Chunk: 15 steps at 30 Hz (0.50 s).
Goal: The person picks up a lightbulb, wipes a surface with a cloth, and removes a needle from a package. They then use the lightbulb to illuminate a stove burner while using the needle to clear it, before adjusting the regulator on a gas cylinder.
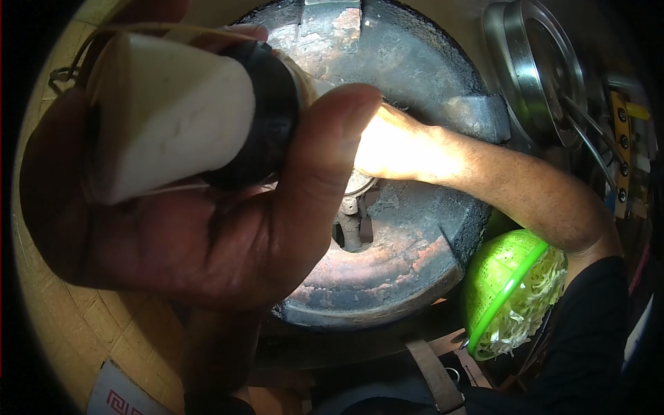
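Close to the camera, my left hand [242,242] is wrapped round a white flashlight [183,114] with a black ring and a thin wire loop. Its thumb lies along the right side. Bright light falls on my right hand [387,145], which reaches in from the right over the middle of a large, round, worn metal burner [366,290]. My left thumb and the glare hide the right fingers, so whether they hold anything does not show. Just below that hand, part of a round metal fitting [356,185] and a short pipe [352,232] can be seen.
A green colander [501,290] of shredded cabbage [529,311] stands by my right elbow. At the upper right are metal pans [536,69] with a pair of tongs-like metal rods [591,135]. Tan tiles [104,311] cover the left side, with a white printed sheet [121,394] below.
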### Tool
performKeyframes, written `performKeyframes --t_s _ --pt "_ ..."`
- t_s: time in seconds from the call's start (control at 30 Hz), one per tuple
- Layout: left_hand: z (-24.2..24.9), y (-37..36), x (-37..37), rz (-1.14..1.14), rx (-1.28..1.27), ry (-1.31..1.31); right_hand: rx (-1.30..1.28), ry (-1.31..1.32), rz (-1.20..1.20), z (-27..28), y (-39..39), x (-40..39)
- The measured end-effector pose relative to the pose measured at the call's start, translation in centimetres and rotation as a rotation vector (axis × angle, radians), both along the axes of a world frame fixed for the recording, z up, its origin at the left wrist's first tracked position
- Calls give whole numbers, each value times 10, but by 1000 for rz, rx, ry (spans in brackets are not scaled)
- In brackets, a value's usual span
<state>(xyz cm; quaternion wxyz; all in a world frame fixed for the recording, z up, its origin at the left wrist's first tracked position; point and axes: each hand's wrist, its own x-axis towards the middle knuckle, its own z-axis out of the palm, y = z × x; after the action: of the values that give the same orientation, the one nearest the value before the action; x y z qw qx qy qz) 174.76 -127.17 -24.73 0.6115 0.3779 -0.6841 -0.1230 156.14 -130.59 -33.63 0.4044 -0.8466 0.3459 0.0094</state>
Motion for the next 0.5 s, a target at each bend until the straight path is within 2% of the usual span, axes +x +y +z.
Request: performKeyframes --t_s 0.07,0.1,0.5 --pt "0 0 -1 4 -3 3 263 -87 -140 28 2 -4" --pt "-1 0 -1 9 -6 6 306 -100 -160 33 3 -5" --pt "-3 1 -2 -6 -13 21 167 -84 -110 18 4 -3"
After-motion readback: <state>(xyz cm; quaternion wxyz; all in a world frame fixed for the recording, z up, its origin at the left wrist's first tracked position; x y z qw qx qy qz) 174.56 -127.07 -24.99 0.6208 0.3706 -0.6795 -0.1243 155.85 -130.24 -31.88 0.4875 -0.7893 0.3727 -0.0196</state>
